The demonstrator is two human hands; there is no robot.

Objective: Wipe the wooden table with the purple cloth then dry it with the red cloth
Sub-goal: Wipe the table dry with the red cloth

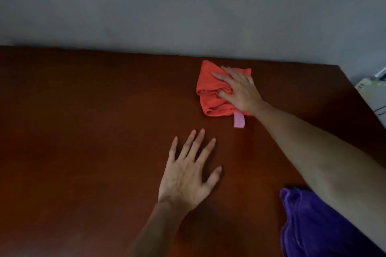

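Single head view, looking forward and down — close over wooden table (94, 131)

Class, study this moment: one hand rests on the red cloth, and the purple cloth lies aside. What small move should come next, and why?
Probably slide the red cloth toward the near left under the right hand, which presses it near the far edge. The wooden table there remains uncovered, and the purple cloth lies set aside.
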